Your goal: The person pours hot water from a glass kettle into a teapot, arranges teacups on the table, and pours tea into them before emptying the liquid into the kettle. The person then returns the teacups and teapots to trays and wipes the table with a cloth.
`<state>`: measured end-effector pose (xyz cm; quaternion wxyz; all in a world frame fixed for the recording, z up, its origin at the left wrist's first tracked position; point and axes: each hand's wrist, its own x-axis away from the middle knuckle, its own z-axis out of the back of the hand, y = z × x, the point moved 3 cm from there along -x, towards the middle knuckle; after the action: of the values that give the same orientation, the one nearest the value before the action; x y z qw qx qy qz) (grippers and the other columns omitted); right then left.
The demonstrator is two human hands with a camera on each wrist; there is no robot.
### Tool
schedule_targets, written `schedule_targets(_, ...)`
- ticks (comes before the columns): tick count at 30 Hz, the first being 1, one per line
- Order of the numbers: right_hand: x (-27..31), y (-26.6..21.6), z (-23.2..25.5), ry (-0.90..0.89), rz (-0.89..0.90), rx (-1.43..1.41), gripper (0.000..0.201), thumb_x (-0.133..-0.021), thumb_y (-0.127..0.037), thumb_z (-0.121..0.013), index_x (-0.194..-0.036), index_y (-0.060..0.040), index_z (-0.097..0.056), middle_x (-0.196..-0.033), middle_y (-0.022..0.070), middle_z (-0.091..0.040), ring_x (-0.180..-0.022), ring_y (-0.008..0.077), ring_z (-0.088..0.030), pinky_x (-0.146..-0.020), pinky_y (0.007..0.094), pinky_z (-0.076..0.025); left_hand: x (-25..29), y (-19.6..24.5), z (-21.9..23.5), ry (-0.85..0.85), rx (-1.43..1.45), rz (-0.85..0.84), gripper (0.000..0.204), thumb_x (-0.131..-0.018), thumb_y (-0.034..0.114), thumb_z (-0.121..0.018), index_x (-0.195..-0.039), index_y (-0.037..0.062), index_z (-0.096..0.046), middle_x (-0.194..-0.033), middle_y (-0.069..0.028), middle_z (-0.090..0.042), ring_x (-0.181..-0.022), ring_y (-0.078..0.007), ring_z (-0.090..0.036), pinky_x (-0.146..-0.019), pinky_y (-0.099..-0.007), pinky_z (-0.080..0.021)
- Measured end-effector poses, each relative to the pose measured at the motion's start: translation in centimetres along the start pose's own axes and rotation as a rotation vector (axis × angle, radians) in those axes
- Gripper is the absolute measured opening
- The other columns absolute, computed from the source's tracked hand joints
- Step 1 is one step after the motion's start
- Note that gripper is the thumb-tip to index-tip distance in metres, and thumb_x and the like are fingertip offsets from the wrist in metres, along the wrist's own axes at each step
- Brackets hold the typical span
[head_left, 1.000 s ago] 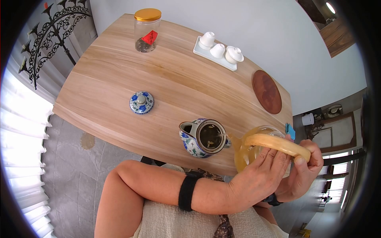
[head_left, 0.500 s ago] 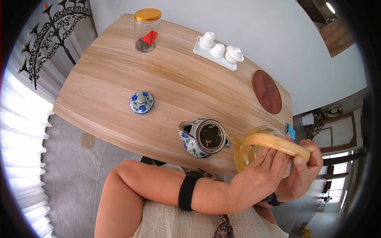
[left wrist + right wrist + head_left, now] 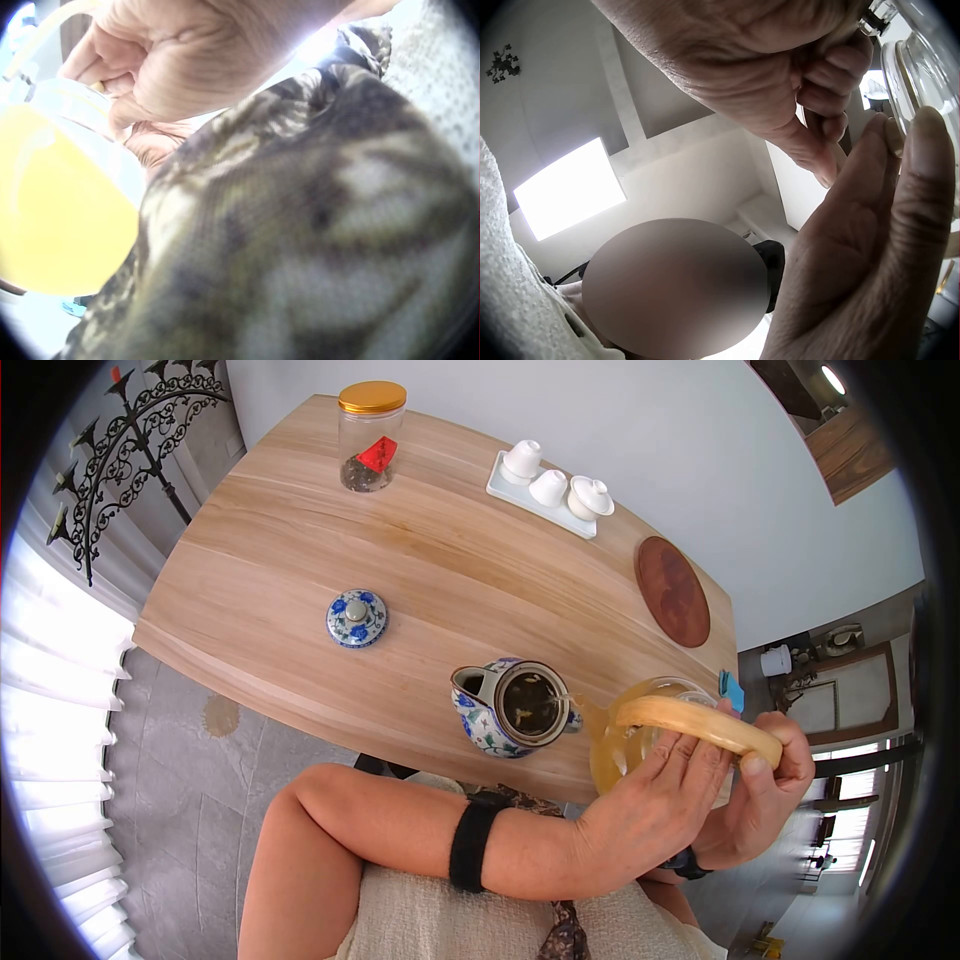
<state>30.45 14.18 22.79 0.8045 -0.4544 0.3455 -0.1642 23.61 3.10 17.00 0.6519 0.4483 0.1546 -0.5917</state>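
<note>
My right hand (image 3: 765,800) grips the end of a pale wooden arched handle (image 3: 700,725) on a glass teapot (image 3: 612,755) holding yellow liquid. My left hand (image 3: 650,800) lies with fairly straight fingers against the near side; in the right wrist view its thumb and fingers (image 3: 922,180) touch the clear glass neck. Tilted left, the glass pot pours from its spout into a blue-and-white porcelain teapot (image 3: 485,725). That teapot stands lidless, with dark liquid and pale floating bits inside. In the left wrist view, the yellow liquid (image 3: 60,217) sits slanted.
The porcelain lid (image 3: 357,618) lies on the wooden table (image 3: 270,550). Farther back stand a gold-capped jar (image 3: 370,440) and a white tray (image 3: 495,488) with white cups and a lidded bowl. A brown round board (image 3: 672,592) and a blue item (image 3: 731,687) are at the right.
The pale bits in the porcelain teapot have drifted about as liquid runs in. Both hands and the glass teapot hold the same position.
</note>
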Motion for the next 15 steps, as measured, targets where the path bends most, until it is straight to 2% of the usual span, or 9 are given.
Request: schedule_targets(15,0.07,0.06,-0.02,0.021,-0.016,-0.014,0.032,-0.070,-0.021,-0.077,-0.073,-0.0002,-0.053,-0.068,-0.0024,-0.045,-0.062,0.0055,-0.039,-0.059,0.0199,-0.029,0.01,0.03,-0.14,-0.020,-0.013,-0.004,0.053,-0.075,0.014,-0.053,-0.121,-0.0128,-0.048,-0.124,-0.0262,-0.051,-0.101,-0.0318,-0.061,-0.091,-0.0381,-0.049)
